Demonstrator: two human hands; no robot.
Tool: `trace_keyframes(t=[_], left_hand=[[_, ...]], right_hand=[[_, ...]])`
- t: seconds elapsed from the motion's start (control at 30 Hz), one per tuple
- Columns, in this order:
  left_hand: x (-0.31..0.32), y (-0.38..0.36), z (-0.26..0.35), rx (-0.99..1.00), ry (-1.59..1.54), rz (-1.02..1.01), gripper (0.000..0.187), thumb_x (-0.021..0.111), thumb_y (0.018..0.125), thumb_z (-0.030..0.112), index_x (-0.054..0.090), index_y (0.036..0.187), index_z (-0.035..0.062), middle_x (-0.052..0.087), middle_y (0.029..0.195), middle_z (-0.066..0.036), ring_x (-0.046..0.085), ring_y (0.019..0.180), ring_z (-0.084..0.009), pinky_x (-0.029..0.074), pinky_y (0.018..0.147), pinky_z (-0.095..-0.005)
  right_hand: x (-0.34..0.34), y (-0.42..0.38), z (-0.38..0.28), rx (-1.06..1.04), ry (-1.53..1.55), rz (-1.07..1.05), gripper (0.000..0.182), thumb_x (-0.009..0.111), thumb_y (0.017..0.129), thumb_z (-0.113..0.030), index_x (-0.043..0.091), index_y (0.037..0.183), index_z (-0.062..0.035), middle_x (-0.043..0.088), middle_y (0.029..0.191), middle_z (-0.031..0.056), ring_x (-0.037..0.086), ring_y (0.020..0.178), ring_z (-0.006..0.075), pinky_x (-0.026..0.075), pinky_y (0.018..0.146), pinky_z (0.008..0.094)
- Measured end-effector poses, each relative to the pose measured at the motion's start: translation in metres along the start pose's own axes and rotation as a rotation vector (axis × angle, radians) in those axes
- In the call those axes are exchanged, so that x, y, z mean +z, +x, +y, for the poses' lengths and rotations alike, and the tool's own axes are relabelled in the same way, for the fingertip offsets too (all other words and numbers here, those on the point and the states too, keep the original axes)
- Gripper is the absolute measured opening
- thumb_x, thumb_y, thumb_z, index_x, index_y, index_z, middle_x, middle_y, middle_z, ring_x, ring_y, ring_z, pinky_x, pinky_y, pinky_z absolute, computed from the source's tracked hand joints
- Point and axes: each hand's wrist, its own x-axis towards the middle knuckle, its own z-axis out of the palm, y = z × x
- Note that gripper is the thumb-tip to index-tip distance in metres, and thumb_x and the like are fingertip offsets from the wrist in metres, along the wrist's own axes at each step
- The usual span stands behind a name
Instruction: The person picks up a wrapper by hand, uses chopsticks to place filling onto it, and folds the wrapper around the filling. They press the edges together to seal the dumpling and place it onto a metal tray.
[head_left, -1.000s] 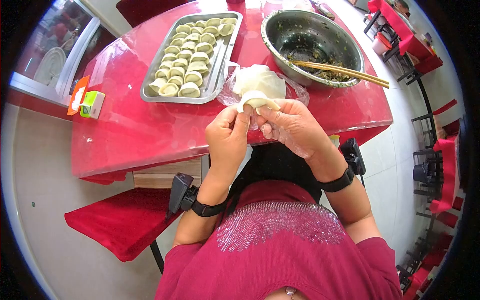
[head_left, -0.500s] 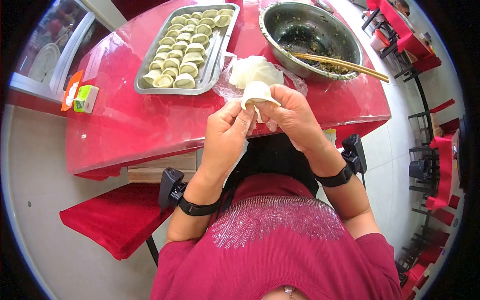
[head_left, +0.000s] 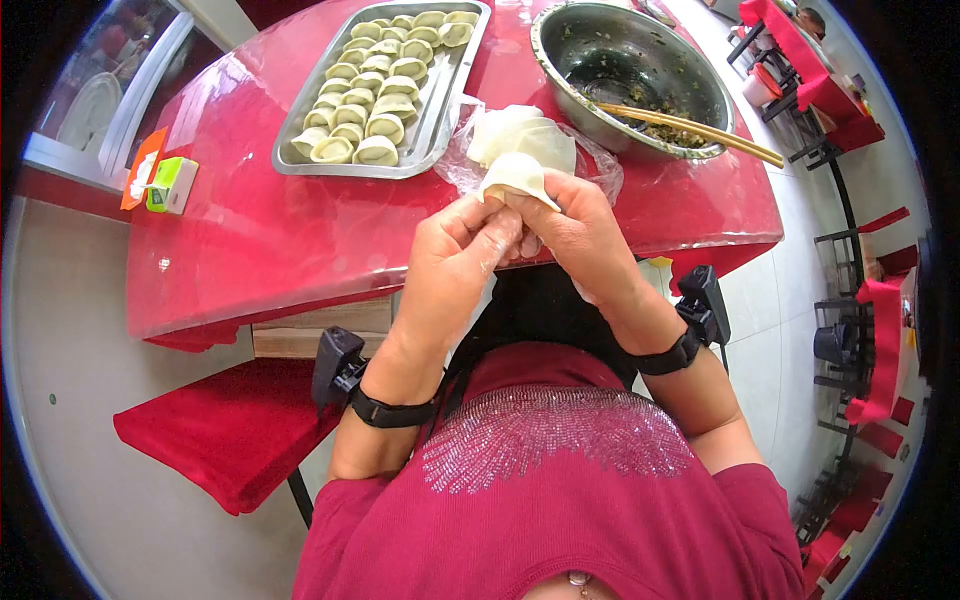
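My left hand (head_left: 455,262) and my right hand (head_left: 575,235) meet over the near edge of the red table (head_left: 260,240), both pinching a folded white dumpling (head_left: 517,178) between their fingertips. Just beyond it lies a stack of round dough wrappers (head_left: 515,136) on clear plastic. A metal tray (head_left: 445,100) further back on the left holds several rows of finished dumplings (head_left: 375,90). At the back right stands a steel bowl (head_left: 625,50) with green filling, and a pair of chopsticks (head_left: 700,128) rests across its rim.
A small green and white box (head_left: 168,185) and an orange packet (head_left: 135,180) lie at the table's left edge. A red bench seat (head_left: 225,425) sits below on the left. Red chairs and tables (head_left: 870,330) stand to the right.
The dumpling has turned in my fingers, and both hands have shifted slightly with it. The view has drifted a little.
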Motion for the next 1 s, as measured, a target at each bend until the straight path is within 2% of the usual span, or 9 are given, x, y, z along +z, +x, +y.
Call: trace_keyframes(t=[0.1, 0.17, 0.37, 0.5, 0.57, 0.7, 0.77, 0.93, 1.0], left_hand=[[-0.009, 0.005, 0.007, 0.076, 0.402, 0.022, 0.017, 0.053, 0.084, 0.012, 0.056, 0.096, -0.0013, 0.055, 0.072, -0.001, 0.049, 0.061, -0.0080, 0.037, 0.052, -0.0225], [-0.005, 0.003, 0.012, 0.354, 0.985, 0.134, 0.014, 0.055, 0.081, 0.010, 0.056, 0.089, -0.0009, 0.054, 0.067, -0.005, 0.050, 0.056, -0.0132, 0.039, 0.049, -0.0265], [-0.004, 0.006, 0.012, 0.693, 1.196, 0.242, 0.014, 0.058, 0.081, 0.013, 0.057, 0.083, -0.0005, 0.055, 0.067, -0.009, 0.051, 0.058, -0.0119, 0.041, 0.052, -0.0243], [-0.007, 0.008, 0.008, 0.723, 1.307, 0.247, 0.015, 0.056, 0.082, 0.014, 0.057, 0.085, -0.0003, 0.055, 0.068, -0.012, 0.051, 0.056, -0.0142, 0.041, 0.052, -0.0243], [-0.006, 0.010, 0.009, 0.664, 1.211, 0.251, 0.014, 0.054, 0.082, 0.013, 0.055, 0.088, 0.0001, 0.056, 0.076, -0.014, 0.056, 0.066, -0.0286, 0.044, 0.058, -0.0341], [0.002, 0.008, 0.019, 0.379, 0.740, 0.221, 0.023, 0.056, 0.080, 0.014, 0.054, 0.098, -0.0004, 0.057, 0.088, -0.016, 0.058, 0.076, -0.0282, 0.046, 0.066, -0.0326], [-0.007, 0.011, 0.017, 0.319, 0.945, -0.030, 0.032, 0.057, 0.080, 0.008, 0.050, 0.110, -0.0012, 0.056, 0.102, -0.006, 0.054, 0.086, -0.0118, 0.044, 0.072, -0.0240], [-0.006, 0.019, 0.019, 0.386, 1.016, -0.073, 0.028, 0.060, 0.076, 0.007, 0.055, 0.102, 0.0006, 0.056, 0.097, -0.009, 0.054, 0.087, -0.0148, 0.044, 0.075, -0.0257], [-0.003, 0.027, 0.029, 0.324, 0.981, 0.034, 0.028, 0.062, 0.074, 0.011, 0.056, 0.099, 0.0004, 0.058, 0.092, -0.015, 0.057, 0.084, -0.0247, 0.045, 0.073, -0.0298]], right_hand=[[-0.001, 0.007, 0.008, -0.129, -0.030, 0.039, 0.020, 0.053, 0.085, -0.012, 0.054, 0.102, -0.0017, 0.056, 0.080, -0.0008, 0.048, 0.065, 0.0028, 0.040, 0.056, 0.0174], [-0.002, 0.008, 0.010, -0.198, 0.023, 0.060, 0.017, 0.053, 0.084, -0.011, 0.055, 0.097, -0.0012, 0.055, 0.076, -0.0005, 0.049, 0.062, 0.0036, 0.041, 0.054, 0.0180], [-0.007, 0.000, 0.003, -0.014, 0.074, 0.010, 0.019, 0.055, 0.083, -0.015, 0.055, 0.097, -0.0022, 0.056, 0.075, 0.0000, 0.051, 0.061, 0.0041, 0.042, 0.053, 0.0176], [-0.009, -0.002, 0.002, 0.007, 0.072, -0.006, 0.021, 0.055, 0.083, -0.016, 0.054, 0.099, -0.0027, 0.056, 0.074, -0.0001, 0.051, 0.061, 0.0040, 0.043, 0.053, 0.0177], [-0.009, -0.002, 0.001, -0.003, 0.101, 0.004, 0.022, 0.056, 0.082, -0.014, 0.054, 0.101, -0.0025, 0.056, 0.075, -0.0003, 0.051, 0.061, 0.0039, 0.043, 0.053, 0.0173], [-0.010, -0.002, 0.001, -0.033, 0.096, -0.017, 0.024, 0.056, 0.081, -0.011, 0.053, 0.103, -0.0018, 0.056, 0.077, -0.0007, 0.051, 0.063, 0.0040, 0.043, 0.055, 0.0176], [-0.012, -0.001, 0.003, -0.069, 0.032, -0.037, 0.026, 0.055, 0.079, -0.006, 0.052, 0.104, -0.0001, 0.056, 0.081, -0.0002, 0.050, 0.065, 0.0043, 0.042, 0.056, 0.0183], [-0.015, -0.001, 0.006, -0.096, -0.024, -0.006, 0.048, 0.056, 0.074, 0.000, 0.037, 0.118, 0.0035, 0.055, 0.089, 0.0044, 0.051, 0.073, 0.0074, 0.044, 0.063, 0.0206], [-0.017, -0.003, 0.002, -0.169, -0.049, -0.016, 0.053, 0.060, 0.074, -0.002, 0.034, 0.120, 0.0034, 0.054, 0.091, 0.0062, 0.052, 0.075, 0.0092, 0.045, 0.067, 0.0219]])
